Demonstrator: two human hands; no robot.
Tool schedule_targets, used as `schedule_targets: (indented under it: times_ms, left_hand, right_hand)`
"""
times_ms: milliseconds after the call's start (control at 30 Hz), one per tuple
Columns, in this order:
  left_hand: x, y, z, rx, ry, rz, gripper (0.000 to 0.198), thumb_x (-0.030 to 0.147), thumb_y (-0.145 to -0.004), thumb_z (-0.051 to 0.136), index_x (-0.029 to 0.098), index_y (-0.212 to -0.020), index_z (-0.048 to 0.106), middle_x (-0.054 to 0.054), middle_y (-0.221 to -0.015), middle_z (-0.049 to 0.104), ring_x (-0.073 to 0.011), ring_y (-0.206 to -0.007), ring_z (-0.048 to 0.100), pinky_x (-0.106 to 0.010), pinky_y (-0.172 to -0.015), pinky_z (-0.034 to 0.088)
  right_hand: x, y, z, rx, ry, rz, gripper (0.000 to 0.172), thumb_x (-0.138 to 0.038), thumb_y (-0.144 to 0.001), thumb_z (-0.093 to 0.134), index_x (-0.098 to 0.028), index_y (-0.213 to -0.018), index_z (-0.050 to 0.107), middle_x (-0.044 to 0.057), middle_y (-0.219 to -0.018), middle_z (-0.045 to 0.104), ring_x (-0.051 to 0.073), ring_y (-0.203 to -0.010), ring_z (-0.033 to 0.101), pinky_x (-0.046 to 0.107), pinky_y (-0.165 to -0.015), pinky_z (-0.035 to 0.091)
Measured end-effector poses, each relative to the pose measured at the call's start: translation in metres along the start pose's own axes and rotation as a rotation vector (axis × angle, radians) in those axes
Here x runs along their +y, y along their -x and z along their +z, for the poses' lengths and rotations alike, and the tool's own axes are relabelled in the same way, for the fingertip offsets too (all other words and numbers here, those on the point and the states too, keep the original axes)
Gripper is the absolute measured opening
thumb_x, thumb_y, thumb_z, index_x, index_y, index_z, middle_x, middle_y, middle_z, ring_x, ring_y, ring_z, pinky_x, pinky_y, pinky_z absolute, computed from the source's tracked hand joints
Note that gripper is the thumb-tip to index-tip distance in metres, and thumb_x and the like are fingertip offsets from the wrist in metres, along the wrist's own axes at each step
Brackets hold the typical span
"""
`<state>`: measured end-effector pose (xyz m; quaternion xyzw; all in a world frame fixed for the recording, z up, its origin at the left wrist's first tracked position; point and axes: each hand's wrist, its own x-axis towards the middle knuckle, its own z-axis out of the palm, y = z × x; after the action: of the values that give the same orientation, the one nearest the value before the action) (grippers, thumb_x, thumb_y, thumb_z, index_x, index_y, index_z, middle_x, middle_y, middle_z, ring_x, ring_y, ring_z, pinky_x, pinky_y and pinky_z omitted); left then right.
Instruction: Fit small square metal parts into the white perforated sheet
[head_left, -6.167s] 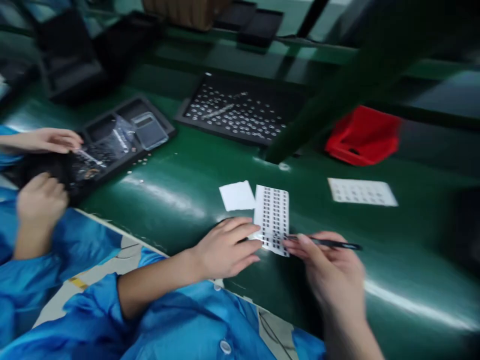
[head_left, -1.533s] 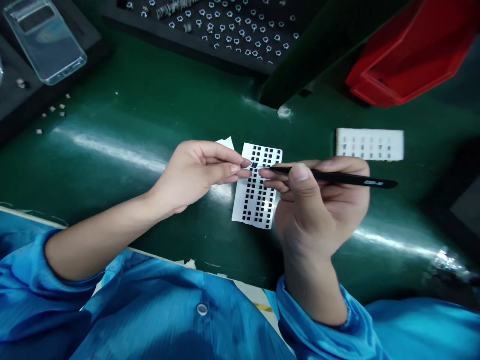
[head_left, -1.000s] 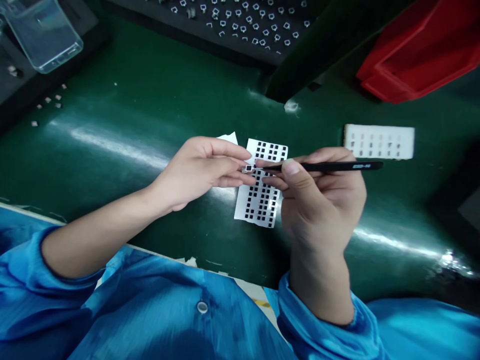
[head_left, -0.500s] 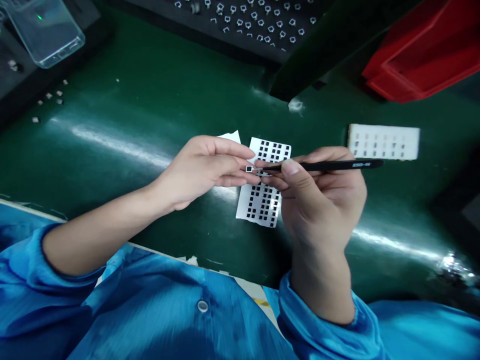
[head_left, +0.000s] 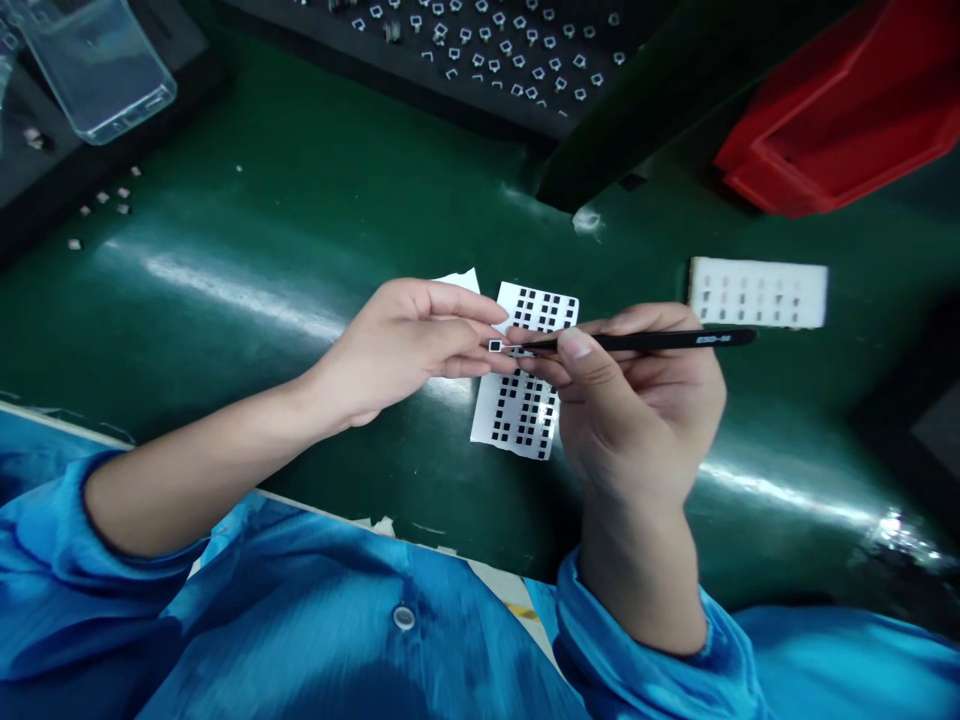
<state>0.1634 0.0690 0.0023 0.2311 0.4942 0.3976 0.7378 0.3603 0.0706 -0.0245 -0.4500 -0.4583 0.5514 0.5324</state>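
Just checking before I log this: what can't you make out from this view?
From the head view:
- Black-patterned sheet: partly hidden by the right hand.
- Black tweezers: tips too small to show how they meet the small square part.
- White card: its marks are blurred.
- Black tray of small parts: cut off by the top edge.
- Red bin: cut off by the top and right edges.

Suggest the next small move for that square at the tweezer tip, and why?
Probably set the small square onto the black foam tray. It sits at the tip of the tweezers, held in the right hand, beside the left hand, and its dark centre differs from the open white frames on the tray.
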Motion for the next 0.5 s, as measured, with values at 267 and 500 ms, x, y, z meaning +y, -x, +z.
schedule_targets:
  times_ms: [267, 500]
  left_hand:
    - [-0.0005, 0.0002, 0.0011, 0.022, -0.022, 0.003, 0.01, 0.01, -0.092, 0.079, 0.013, -0.1, 0.084, -0.012, -0.105, 0.087, -0.0278, -0.096, 0.088, -0.043, -0.101, 0.071]
    - [-0.0022, 0.0006, 0.0009, 0.013, -0.04, 0.023, 0.011, 0.012, -0.094, 0.076, 0.015, -0.1, 0.085, -0.01, -0.106, 0.088, -0.0272, -0.099, 0.087, -0.042, -0.1, 0.071]
  right_hand:
    - [0.0034, -0.0003, -0.0023, -0.008, 0.039, -0.001, 0.028, -0.032, -0.091, 0.095, -0.03, -0.101, 0.07, -0.006, -0.088, 0.081, 0.021, -0.082, 0.087, 0.032, -0.071, 0.075]
    - [0.004, -0.0018, -0.0031, -0.015, 0.012, 0.011, 0.03, -0.03, -0.088, 0.097, -0.027, -0.101, 0.069, -0.006, -0.09, 0.08, 0.02, -0.083, 0.087, 0.031, -0.072, 0.076]
